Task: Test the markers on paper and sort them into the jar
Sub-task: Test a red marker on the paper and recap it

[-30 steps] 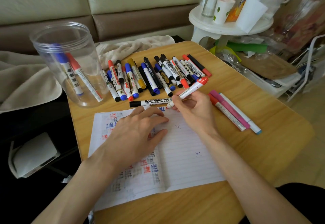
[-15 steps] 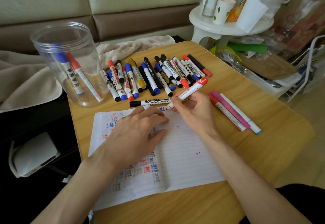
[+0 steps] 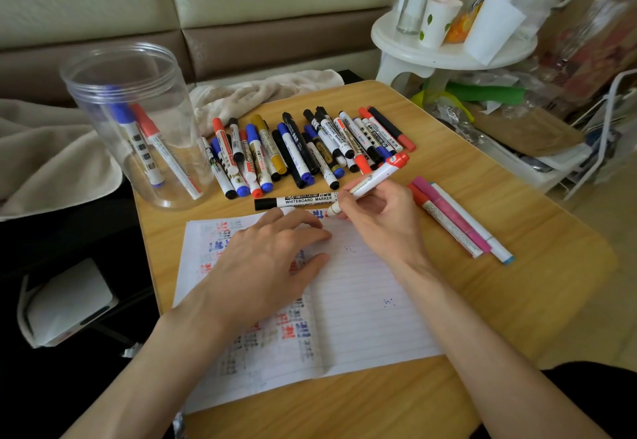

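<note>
My right hand (image 3: pixel 381 221) grips a white marker with a red end (image 3: pixel 374 176), tip down at the top edge of the lined paper (image 3: pixel 362 311). My left hand (image 3: pixel 265 262) lies flat on the paper, fingers spread, over coloured test scribbles. A black whiteboard marker (image 3: pixel 296 201) lies just beyond the paper. Behind it is a row of several markers (image 3: pixel 303 149) in red, blue, black and gold. The clear plastic jar (image 3: pixel 138 121) at the table's left back corner holds a blue and a red marker.
Three markers, red, pink and light blue (image 3: pixel 458 221), lie to the right of my right hand. A beige towel (image 3: pixel 255 93) lies behind the wooden table (image 3: pixel 517 293). A white stool (image 3: pixel 448 49) with cups and bottles stands at the back right, clutter beside it.
The red-ended marker's tip has come down slightly toward the paper's top edge. My left hand has stayed flat on the paper.
</note>
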Available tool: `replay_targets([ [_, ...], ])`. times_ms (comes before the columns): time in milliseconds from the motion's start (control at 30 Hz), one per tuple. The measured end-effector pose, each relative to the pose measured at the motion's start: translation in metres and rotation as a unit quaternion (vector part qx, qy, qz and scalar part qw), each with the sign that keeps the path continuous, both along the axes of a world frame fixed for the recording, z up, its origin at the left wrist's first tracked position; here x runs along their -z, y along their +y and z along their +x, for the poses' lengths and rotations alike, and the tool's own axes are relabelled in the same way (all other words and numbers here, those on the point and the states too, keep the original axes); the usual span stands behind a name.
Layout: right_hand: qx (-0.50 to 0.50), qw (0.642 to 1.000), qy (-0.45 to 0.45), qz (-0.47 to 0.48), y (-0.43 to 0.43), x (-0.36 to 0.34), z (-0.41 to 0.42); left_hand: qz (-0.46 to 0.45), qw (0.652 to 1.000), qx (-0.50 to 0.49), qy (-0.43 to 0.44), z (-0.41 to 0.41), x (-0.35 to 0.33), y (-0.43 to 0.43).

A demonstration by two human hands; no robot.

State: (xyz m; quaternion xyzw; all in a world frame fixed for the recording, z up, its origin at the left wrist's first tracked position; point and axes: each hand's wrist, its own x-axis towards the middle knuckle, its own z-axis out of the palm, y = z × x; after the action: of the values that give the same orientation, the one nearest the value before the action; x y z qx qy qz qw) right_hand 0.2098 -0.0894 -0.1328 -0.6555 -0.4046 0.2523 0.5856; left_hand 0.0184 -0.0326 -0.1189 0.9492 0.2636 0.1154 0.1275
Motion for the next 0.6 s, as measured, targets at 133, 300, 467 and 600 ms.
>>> replay_targets([
  [133, 0.006, 1.0, -0.029, -0.009, 0.0, 0.0001, 0.0004, 0.0, 1.0, 0.002, 0.002, 0.0, -0.0002, -0.0001],
  [300, 0.053, 0.998, -0.027, -0.014, -0.0005, 0.0005, 0.0043, -0.003, 1.0, 0.004, 0.001, -0.0001, -0.0004, 0.0006],
  [467, 0.03, 0.999, 0.011, 0.008, 0.0005, 0.0, 0.0037, -0.002, 1.0, 0.003, -0.003, -0.0002, -0.0004, 0.0],
  [600, 0.011, 0.999, 0.023, 0.023, 0.0007, 0.0002, 0.003, -0.001, 1.0, 0.003, -0.002, -0.0008, 0.0003, 0.0005],
])
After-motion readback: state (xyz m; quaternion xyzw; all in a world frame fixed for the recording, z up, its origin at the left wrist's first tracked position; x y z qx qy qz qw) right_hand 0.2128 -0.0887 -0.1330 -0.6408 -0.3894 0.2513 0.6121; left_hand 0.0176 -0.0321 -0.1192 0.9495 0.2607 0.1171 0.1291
